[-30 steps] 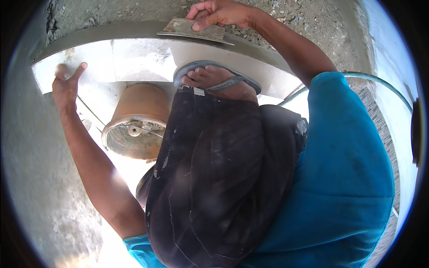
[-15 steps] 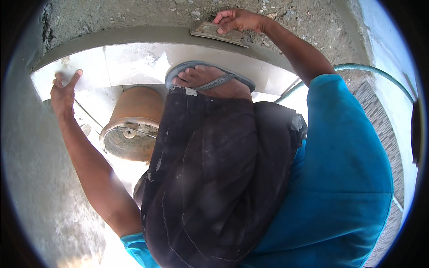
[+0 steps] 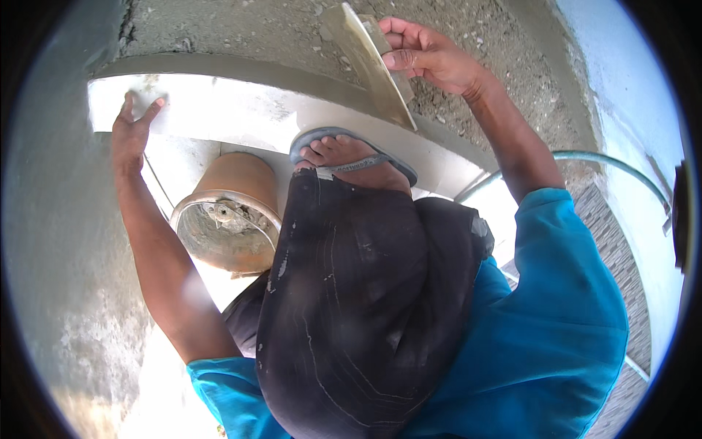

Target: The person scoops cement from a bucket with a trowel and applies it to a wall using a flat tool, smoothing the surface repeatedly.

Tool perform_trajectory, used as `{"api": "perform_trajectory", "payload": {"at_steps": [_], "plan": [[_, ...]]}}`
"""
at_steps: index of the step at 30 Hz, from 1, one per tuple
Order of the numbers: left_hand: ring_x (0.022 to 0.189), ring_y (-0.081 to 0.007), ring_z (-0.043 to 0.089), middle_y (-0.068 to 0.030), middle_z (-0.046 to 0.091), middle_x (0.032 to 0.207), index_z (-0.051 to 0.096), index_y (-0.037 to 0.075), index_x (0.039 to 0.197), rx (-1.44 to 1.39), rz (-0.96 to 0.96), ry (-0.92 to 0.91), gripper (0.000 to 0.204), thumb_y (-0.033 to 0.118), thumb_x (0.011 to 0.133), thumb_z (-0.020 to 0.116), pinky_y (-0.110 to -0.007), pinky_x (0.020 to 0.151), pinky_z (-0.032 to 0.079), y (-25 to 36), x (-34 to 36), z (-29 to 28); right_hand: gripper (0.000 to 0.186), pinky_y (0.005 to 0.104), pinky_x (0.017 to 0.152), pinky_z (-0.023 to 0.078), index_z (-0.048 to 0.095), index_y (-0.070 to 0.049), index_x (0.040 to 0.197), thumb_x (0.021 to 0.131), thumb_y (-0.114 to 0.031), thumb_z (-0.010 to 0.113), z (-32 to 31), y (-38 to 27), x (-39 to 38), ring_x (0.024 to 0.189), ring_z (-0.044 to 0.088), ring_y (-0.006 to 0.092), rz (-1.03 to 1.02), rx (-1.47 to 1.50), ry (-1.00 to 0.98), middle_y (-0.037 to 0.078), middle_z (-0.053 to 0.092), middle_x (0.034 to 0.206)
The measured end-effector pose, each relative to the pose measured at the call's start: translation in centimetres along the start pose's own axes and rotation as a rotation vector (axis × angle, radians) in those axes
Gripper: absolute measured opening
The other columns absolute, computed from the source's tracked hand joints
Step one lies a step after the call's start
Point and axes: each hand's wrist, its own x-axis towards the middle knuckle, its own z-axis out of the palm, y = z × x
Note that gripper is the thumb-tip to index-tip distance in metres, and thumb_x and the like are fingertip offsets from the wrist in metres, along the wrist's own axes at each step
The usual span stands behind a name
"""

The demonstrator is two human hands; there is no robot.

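My left hand (image 3: 135,128) has its fingers apart against the white tiled face (image 3: 201,99) of a curved ledge, near the left end. My right hand (image 3: 435,62) grips a flat, mortar-stained plastering trowel (image 3: 369,66), tilted steeply above the ledge's grey mortar top edge (image 3: 278,88). My foot (image 3: 344,157) in a grey flip-flop is against the ledge between my hands. Below the tiles, an orange bucket (image 3: 234,172) lies on its side, with grey residue and a wire handle.
Rough grey rubble surface (image 3: 219,29) lies beyond the ledge. A grey plastered wall (image 3: 58,219) is on the left; a pale wall (image 3: 621,88) is on the right. A green hose (image 3: 607,157) curves along the right, above patterned tiles (image 3: 610,249).
The trowel has turned from lying low along the ledge's top to a steep, raised tilt in my right hand. My left hand stays on the tile. The whole view has shifted slightly.
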Motion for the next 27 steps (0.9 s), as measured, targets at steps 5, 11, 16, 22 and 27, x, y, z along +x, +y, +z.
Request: {"api": "perform_trajectory", "payload": {"at_steps": [5, 11, 16, 22, 27], "plan": [[0.132, -0.029, 0.056, -0.0195, 0.056, 0.144, 0.049, 0.0, 0.147, -0.651, 0.014, 0.164, 0.06, 0.012, 0.093, 0.072, -0.038, 0.111, 0.046, 5.9, -10.3, -3.4, 0.053, 0.0434, 0.104, 0.048, 0.051, -0.007, 0.139, 0.09, -0.007, 0.07, 6.6, -2.8, 5.7, 0.121, 0.06, 0.0226, -0.351, 0.462, -0.234, 0.007, 0.062, 0.132], [0.115, -0.0217, 0.066, -0.0136, 0.067, 0.124, 0.056, 0.0, 0.137, -1.525, -0.034, 0.171, 0.054, -0.015, 0.086, 0.068, -0.035, 0.1, 0.055, 5.4, -20.9, -1.6, 0.064, 0.0467, 0.112, 0.042, 0.052, -0.013, 0.142, 0.084, -0.022, 0.081, 20.1, -5.3, 12.1, 0.132, 0.053, 0.0227, -0.27, 0.625, -0.574, 0.003, 0.058, 0.14], [0.119, -0.0241, 0.063, -0.013, 0.061, 0.133, 0.052, 0.001, 0.137, -2.31, 0.152, 0.843, 0.052, -0.012, 0.088, 0.066, -0.037, 0.102, 0.054, 0.2, -24.1, 2.0, 0.054, 0.0443, 0.112, 0.043, 0.056, -0.01, 0.136, 0.087, -0.014, 0.078, 33.3, -4.1, 12.4, 0.131, 0.055, 0.0215, -0.179, 0.4, -0.788, 0.003, 0.06, 0.137], [0.132, -0.032, 0.051, -0.0135, 0.056, 0.141, 0.052, 0.003, 0.138, -2.086, 0.361, 1.247, 0.053, 0.02, 0.093, 0.073, -0.053, 0.121, 0.034, -9.6, -34.7, -1.0, 0.044, 0.0351, 0.093, 0.052, 0.062, -0.001, 0.124, 0.089, -0.022, 0.076, 40.6, -4.1, 11.9, 0.107, 0.065, 0.0225, -0.629, -0.997, -0.867, 0.011, 0.07, 0.113], [0.13, -0.0313, 0.053, -0.0098, 0.061, 0.136, 0.06, 0.009, 0.132, -2.195, 0.358, 1.43, 0.041, 0.023, 0.095, 0.071, -0.064, 0.122, 0.024, -14.9, -44.0, -1.6, 0.036, 0.0422, 0.083, 0.056, 0.062, -0.003, 0.119, 0.092, -0.026, 0.069, 39.8, 3.4, 9.6, 0.097, 0.07, 0.0286, -0.819, -2.295, -1.106, 0.014, 0.071, 0.108]]}}
